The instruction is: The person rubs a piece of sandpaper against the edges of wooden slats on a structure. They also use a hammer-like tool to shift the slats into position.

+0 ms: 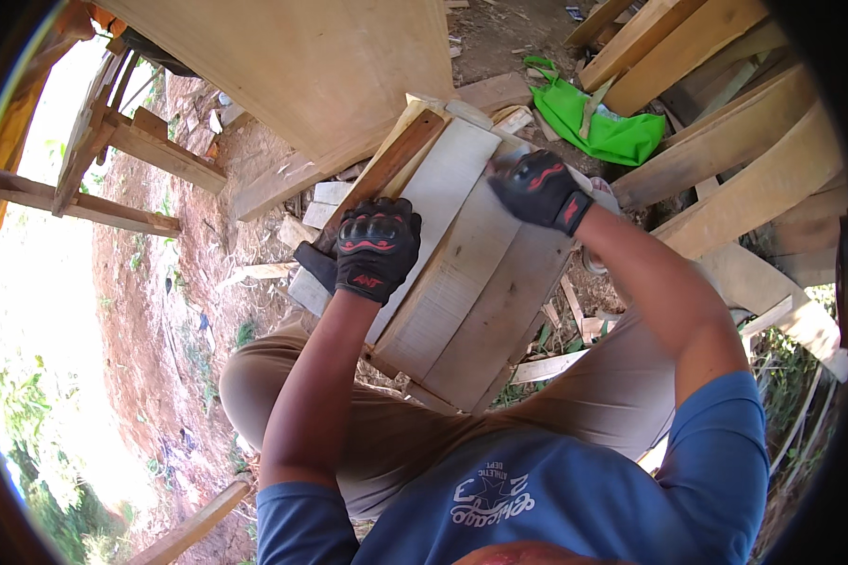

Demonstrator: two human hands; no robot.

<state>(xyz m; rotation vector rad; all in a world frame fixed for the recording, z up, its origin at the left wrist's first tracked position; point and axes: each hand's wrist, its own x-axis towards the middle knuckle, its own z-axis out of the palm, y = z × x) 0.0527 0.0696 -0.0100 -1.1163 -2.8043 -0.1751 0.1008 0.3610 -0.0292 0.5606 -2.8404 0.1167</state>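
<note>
A panel of pale wooden planks [462, 273] rests tilted across my thighs, with a brown batten [396, 160] along its left side. My left hand [377, 247], in a black glove with red marks, grips the panel's left edge just below the batten. At the panel's upper right edge my right hand [535, 188], gloved the same way, curls its fingers over the outermost plank. Neither hand holds a tool that I can see.
A large plywood sheet [301, 66] leans just beyond the panel. A green bag [608, 132] lies on the dirt at upper right, beside stacked long planks [725, 141]. Wood offcuts [301, 231] litter the red soil. A rough timber frame [113, 160] stands at left.
</note>
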